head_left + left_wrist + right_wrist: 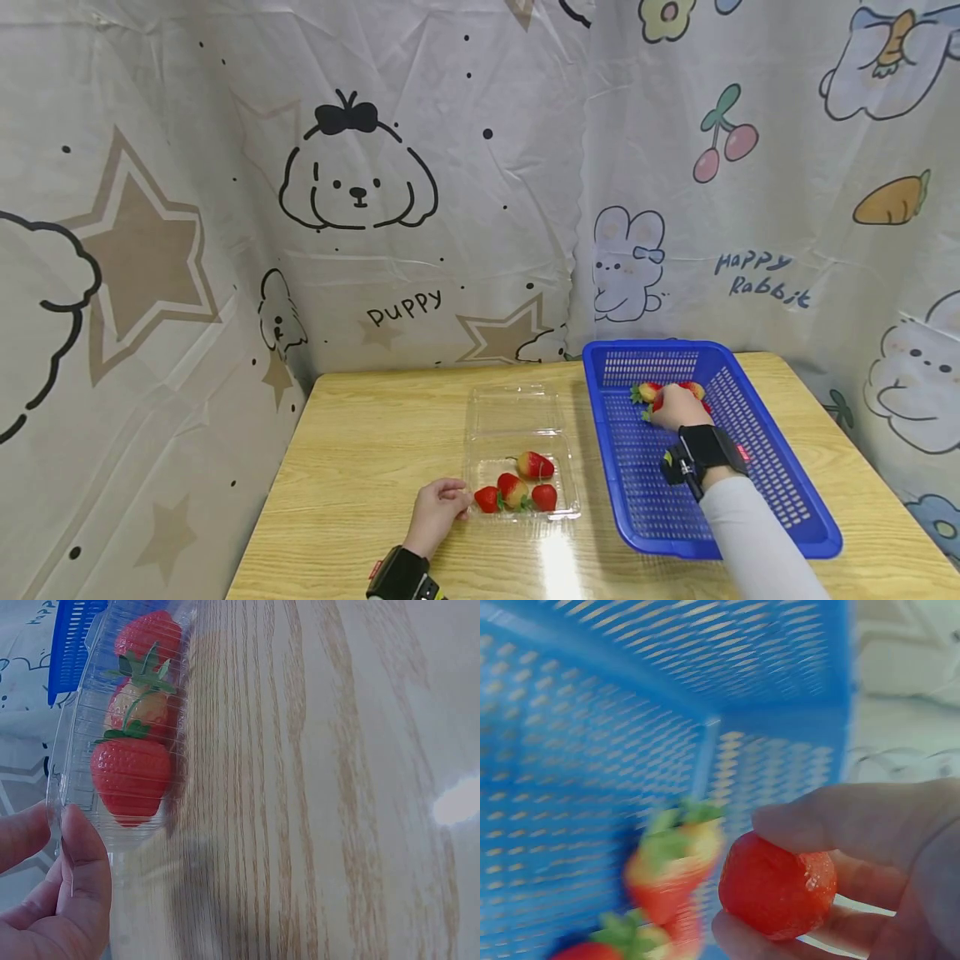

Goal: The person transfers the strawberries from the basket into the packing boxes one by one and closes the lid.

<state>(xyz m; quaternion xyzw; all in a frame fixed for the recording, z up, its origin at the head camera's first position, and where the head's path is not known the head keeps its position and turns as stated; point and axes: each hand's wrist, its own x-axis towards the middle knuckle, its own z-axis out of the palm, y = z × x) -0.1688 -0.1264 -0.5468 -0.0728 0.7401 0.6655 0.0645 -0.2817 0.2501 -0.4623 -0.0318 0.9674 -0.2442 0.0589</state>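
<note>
1. By the left hand (pixel 437 508), the near left edge of a clear box (pixel 487 471) is pinched between thumb and fingers.
2. Just right of that pinch, four strawberries in the box (pixel 513 490) are gathered, the closest one kept near the fingertips by the clear wall.
3. Farther from the left grip, beyond the fruit, the open lid (pixel 513 412) is laid back on the wooden table (pixel 360 433).
4. Well to the right of the left grip, a blue basket (pixel 652 500) is set; its bare floor is spread on the near side of the right grip.
5. Within the basket's far part, a red strawberry (pixel 776 892) is pinched between thumb and fingers of the right hand (pixel 681 408).
6. Beside that grip, leafy strawberries (pixel 667 889) are seen in the basket, blurred in the right wrist view; their number cannot be told.
7. Behind both grips, past the table's far edge, a printed curtain (pixel 480 250) is hung.
</note>
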